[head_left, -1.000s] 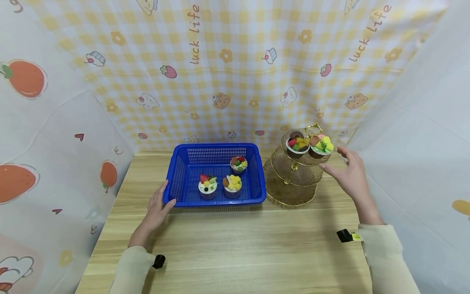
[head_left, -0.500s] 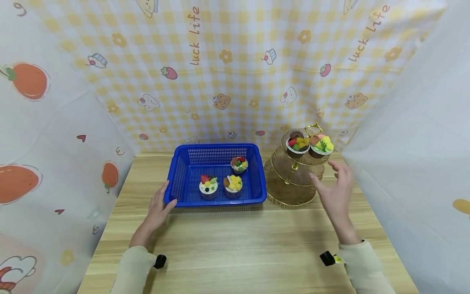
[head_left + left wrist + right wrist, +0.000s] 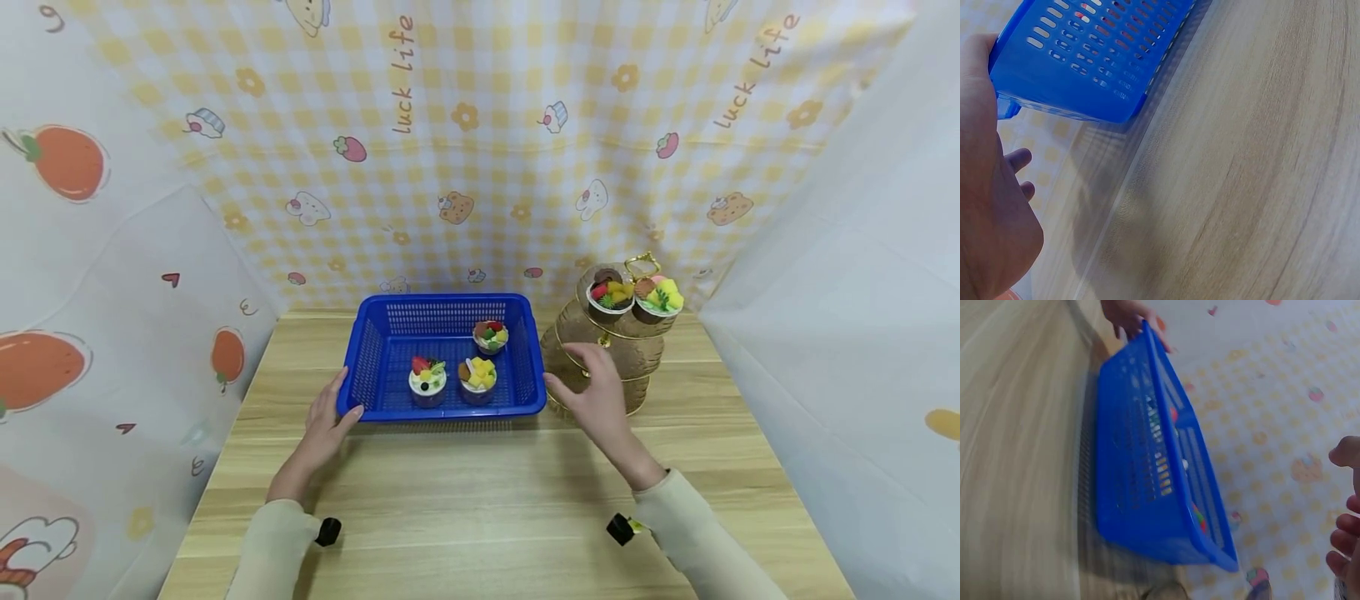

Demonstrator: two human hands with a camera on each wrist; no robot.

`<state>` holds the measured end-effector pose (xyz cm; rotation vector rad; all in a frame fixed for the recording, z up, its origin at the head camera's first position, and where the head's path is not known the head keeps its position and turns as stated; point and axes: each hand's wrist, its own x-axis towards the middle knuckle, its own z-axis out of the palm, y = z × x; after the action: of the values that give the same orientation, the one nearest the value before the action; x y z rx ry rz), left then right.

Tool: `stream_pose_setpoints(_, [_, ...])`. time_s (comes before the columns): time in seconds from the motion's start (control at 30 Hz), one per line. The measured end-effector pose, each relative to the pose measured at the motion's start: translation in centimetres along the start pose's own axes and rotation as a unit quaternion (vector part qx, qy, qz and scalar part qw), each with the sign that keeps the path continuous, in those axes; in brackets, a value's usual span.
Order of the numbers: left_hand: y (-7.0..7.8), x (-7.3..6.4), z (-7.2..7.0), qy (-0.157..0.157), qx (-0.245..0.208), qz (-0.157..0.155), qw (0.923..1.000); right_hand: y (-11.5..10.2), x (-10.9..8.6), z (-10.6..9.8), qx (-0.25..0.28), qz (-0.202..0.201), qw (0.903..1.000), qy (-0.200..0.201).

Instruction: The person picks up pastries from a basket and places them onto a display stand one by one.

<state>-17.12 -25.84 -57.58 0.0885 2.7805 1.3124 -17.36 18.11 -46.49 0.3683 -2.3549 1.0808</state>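
In the head view my left hand [image 3: 321, 432] holds the front left corner of a blue plastic basket [image 3: 450, 414], thumb at the front rim. Three fruit-topped cupcakes sit inside: one with a strawberry [image 3: 427, 381], one with yellow cubes [image 3: 478, 380], and one farther back with mixed fruit [image 3: 491, 336]. My right hand [image 3: 598, 404], thumb and fingers apart and holding nothing, hovers beside the basket's right end and overlaps a three-tiered stand [image 3: 633, 354]. On the stand's top tier are a dark fruit cupcake [image 3: 609, 300] and a yellow-topped cupcake [image 3: 658, 300].
The wooden table [image 3: 465, 508] carries the basket and stand. A yellow checked cloth [image 3: 480, 192] hangs close behind them, with white printed sheets at left and right. The stand's gold handle [image 3: 642, 265] rises behind the cupcakes.
My right hand has moved left, from beside the top-tier cupcakes to in front of the stand near the basket's right end. My left hand stays at the basket's corner.
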Motion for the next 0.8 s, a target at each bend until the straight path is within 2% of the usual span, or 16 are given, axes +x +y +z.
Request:
stream_pose_setpoints(0.13, [0.0, 0.0, 0.0, -0.003, -0.001, -0.001, 1.0, -0.3, 1.4, 1.8, -0.023, 0.029, 0.9964, -0.076])
stream_pose_setpoints(0.3, [0.0, 0.0, -0.1, -0.007, 0.001, -0.004, 1.0, 0.0, 3.5, 4.2, -0.068, 0.068, 0.9828, -0.158])
stream_pose_setpoints(0.57, [-0.2, 0.1, -0.1, -0.008, -0.002, -0.006, 1.0, 1.1, 7.7, 7.9, -0.104, 0.113, 0.9662, -0.207])
stream_pose_setpoints(0.8, [-0.2, 0.2, 0.0, -0.008, -0.002, -0.005, 1.0, 1.9, 10.8, 10.7, -0.149, 0.117, 0.9466, -0.261])
